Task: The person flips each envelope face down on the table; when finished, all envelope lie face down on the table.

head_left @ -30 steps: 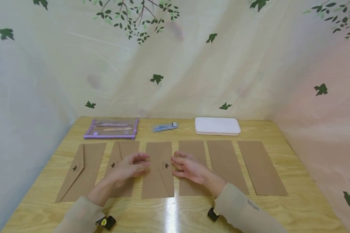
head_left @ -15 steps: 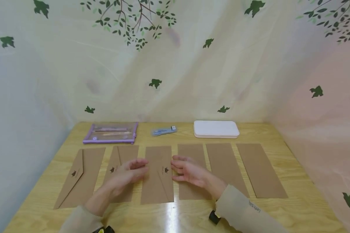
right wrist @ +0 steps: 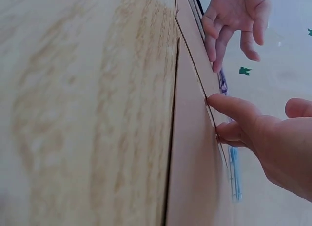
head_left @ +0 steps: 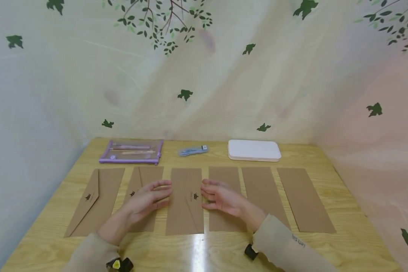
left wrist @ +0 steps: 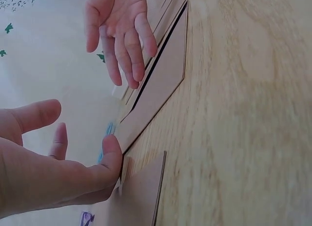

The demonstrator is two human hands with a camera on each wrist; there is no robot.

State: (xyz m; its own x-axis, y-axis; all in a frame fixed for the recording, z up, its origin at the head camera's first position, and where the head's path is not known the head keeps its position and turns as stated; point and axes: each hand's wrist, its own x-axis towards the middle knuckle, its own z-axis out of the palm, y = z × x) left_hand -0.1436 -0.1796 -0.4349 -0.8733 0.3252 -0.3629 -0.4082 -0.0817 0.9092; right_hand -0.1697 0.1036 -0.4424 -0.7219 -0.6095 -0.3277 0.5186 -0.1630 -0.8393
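Observation:
A brown paper envelope point(head_left: 185, 204) with a small printed crown lies flat in the middle of a row of several envelopes. My left hand point(head_left: 146, 200) is at its left edge, the fingers loosely extended above a second crown-printed envelope point(head_left: 136, 185). On the opposite side my right hand point(head_left: 226, 198) has its fingertips at the right edge, above a plain brown envelope point(head_left: 224, 173). In the right wrist view, my fingertips point(right wrist: 214, 99) touch an envelope edge. Neither hand grips anything; both have relaxed fingers, palms facing each other.
Further left lies an envelope with its flap showing point(head_left: 105, 200); plain envelopes point(head_left: 266, 196) point(head_left: 306, 200) lie to the right. Along the back of the wooden table point(head_left: 346, 226) are a purple-trimmed pencil pouch point(head_left: 132, 161), a blue packet point(head_left: 193, 150) and a white case point(head_left: 254, 149).
My left hand has drawn slightly left, its fingertips now at the middle envelope's edge and more spread. My right hand has hardly moved. The head view has tilted a little.

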